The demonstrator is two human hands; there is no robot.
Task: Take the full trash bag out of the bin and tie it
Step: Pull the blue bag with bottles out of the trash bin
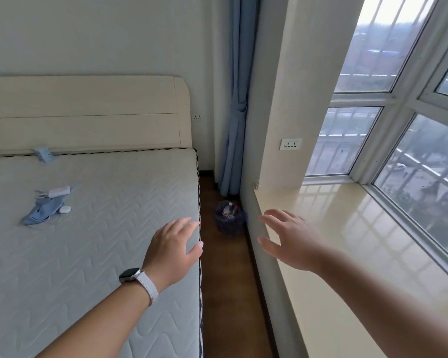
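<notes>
Down the gap between bed and sill stands the bin, by the curtain, well apart from me; nothing is done yet, I judge; the bag sits inside, untied; my left hand and right hand are both spread wide, empty; the bin is blurred, its contents hard to make out.

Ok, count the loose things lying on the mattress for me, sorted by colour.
White: 2, the charger brick and the small round case.
Blue: 2, the crumpled cloth and the small item by the headboard, too blurred to identify.
Total: 4
</notes>
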